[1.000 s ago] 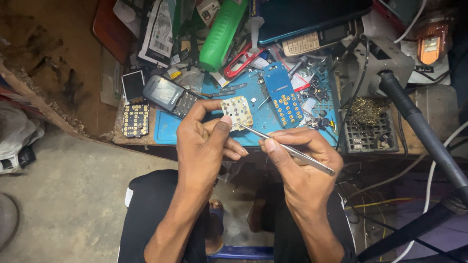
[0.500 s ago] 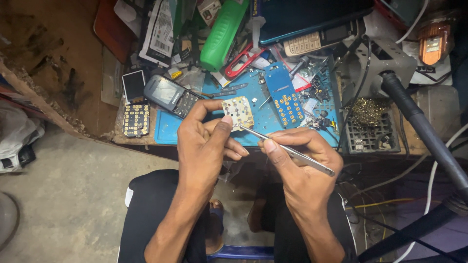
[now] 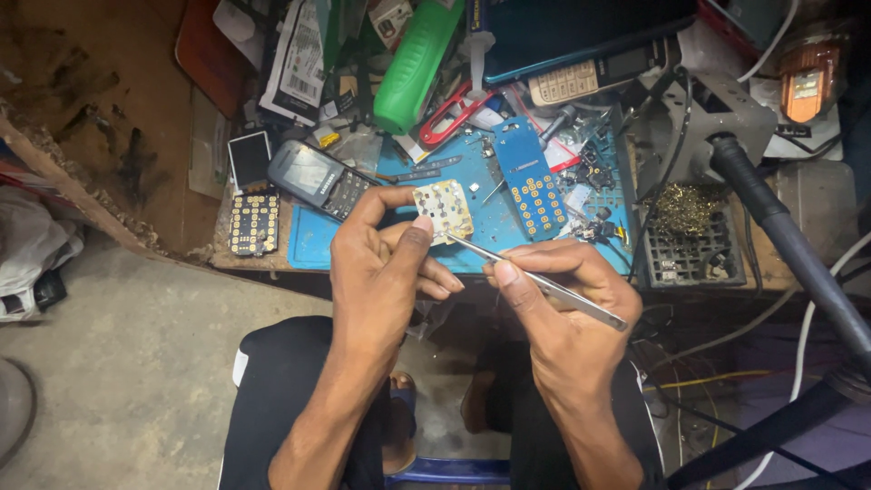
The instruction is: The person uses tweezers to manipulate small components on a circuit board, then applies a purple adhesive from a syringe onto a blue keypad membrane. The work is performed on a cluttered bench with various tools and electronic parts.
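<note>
Left hand (image 3: pixel 381 272) pinches keypad sheet (image 3: pixel 444 210) by its edges — right hand (image 3: pixel 562 304) grips tweezers (image 3: pixel 544 283), tip touching it.

Tweezers' tip (image 3: pixel 451 238) now marginally nearer the keypad board (image 3: pixel 444 200); otherwise static.

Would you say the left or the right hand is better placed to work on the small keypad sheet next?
Probably the right hand: it holds the tweezers with their tip at the keypad sheet, while the left hand pinches that sheet.
</note>
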